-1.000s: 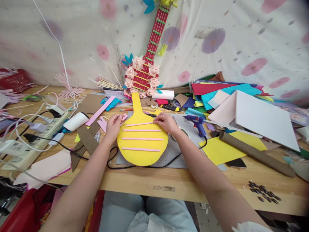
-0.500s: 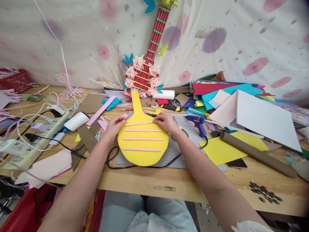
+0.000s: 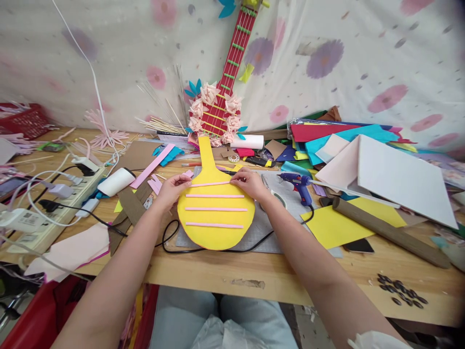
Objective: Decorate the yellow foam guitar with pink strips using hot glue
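A yellow guitar-shaped cutout [image 3: 214,241] lies on a grey cutting mat [image 3: 265,242], its neck pointing away from me. Several pink strips run across its round body. At the topmost pink strip [image 3: 210,184], my left hand [image 3: 175,188] pinches the left end and my right hand [image 3: 249,182] pinches the right end. This strip lies along the upper body, just below the neck, at a very slight slant. Fingertips hide both of its ends.
A blue glue gun [image 3: 297,184] rests right of the cutout, its black cable [image 3: 170,249] looping around the front. Scissors [image 3: 272,194] lie beside my right hand. A flower-trimmed red guitar [image 3: 214,118] leans at the back. A power strip [image 3: 54,211] stands left; black oval pieces [image 3: 401,292] lie right.
The topmost strip's left end sits slightly higher, so the strip is closer to level. Both hands keep their pinch; the whole view has shifted a little.
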A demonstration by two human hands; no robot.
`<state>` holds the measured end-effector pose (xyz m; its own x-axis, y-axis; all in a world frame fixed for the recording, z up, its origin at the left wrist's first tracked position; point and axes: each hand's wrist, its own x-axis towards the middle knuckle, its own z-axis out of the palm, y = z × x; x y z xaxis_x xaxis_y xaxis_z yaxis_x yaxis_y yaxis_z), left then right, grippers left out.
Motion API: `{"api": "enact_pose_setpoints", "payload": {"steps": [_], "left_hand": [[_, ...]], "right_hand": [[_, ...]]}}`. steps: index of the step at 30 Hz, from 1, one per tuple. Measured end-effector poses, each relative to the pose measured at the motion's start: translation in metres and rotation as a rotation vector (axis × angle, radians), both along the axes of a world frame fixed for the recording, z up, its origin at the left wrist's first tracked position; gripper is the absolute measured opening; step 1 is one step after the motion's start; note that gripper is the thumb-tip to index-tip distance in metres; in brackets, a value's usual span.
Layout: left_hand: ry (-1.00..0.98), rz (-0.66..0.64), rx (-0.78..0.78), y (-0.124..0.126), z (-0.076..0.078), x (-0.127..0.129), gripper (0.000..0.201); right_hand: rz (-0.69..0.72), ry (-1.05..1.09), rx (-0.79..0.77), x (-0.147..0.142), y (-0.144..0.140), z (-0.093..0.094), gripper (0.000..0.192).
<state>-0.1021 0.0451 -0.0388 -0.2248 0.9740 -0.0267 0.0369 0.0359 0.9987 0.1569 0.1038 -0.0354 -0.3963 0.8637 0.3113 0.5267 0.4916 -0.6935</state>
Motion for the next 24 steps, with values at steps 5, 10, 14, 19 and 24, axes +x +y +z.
{"api": "enact_pose_setpoints", "payload": {"steps": [5,10,14,19,24], "left_hand": [[-0.033,0.041,0.008,0.002,-0.001,-0.001,0.033],[-0.017,0.088,-0.066,0.002,0.002,0.003,0.026],[-0.013,0.063,-0.178,0.003,0.003,0.008,0.032],[0.003,0.014,-0.212,0.002,0.004,0.013,0.037],[-0.054,0.010,-0.170,-0.001,0.006,0.015,0.035]], "right_hand": [[-0.028,0.154,-0.079,0.007,0.002,-0.009,0.018],[-0.113,0.380,-0.300,0.011,0.001,-0.023,0.030],[-0.195,0.415,-0.366,0.008,-0.001,-0.032,0.035],[-0.171,0.403,-0.438,0.000,-0.009,-0.031,0.037],[-0.204,0.493,-0.525,-0.007,-0.017,-0.026,0.026]]}}
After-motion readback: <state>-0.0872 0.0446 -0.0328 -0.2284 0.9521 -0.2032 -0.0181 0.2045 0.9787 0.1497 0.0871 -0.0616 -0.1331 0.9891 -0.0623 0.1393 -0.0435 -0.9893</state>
